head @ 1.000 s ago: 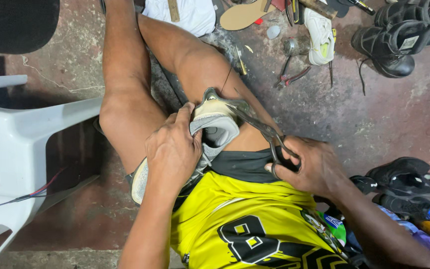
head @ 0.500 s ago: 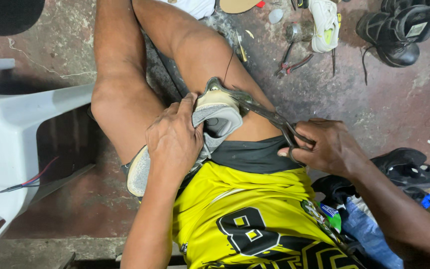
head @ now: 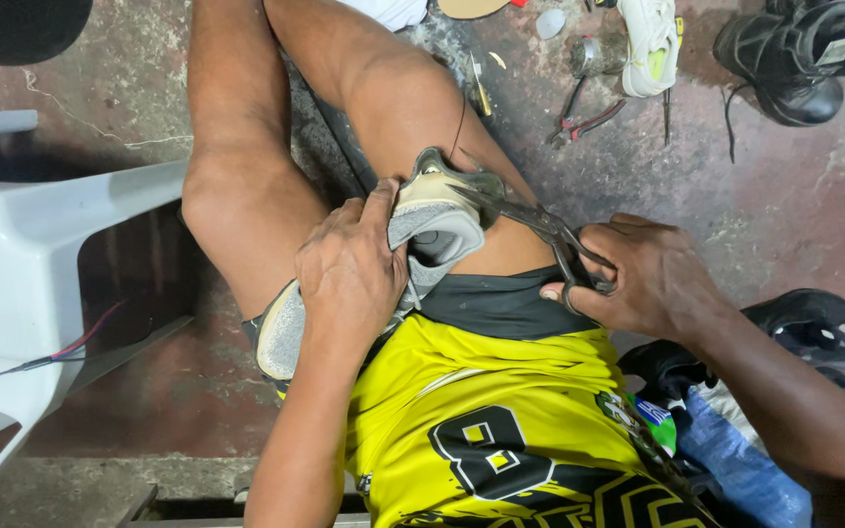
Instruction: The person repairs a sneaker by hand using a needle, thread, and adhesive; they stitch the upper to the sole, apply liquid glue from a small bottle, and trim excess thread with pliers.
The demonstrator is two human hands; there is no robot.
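Note:
A grey and cream shoe (head: 434, 227) lies sole-out across my lap, between my bare knees. My left hand (head: 349, 274) grips the shoe around its middle, thumb pressed on the upper edge near the toe. My right hand (head: 643, 277) is closed on the handles of metal pliers (head: 530, 220). The pliers' jaws bite the shoe's edge at the toe (head: 442, 176). I wear a yellow jersey (head: 496, 411) with dark shorts.
A white plastic chair (head: 22, 293) stands at the left. Small pliers (head: 579, 122), a white shoe (head: 649, 44) and black shoes (head: 799, 49) lie on the stained concrete floor ahead. Black sandals (head: 814, 328) and a blue bag (head: 735, 460) sit at the right.
The view has tilted down and drifted a little. My right hand has shifted slightly to the right with the pliers. My left hand keeps its grip on the shoe.

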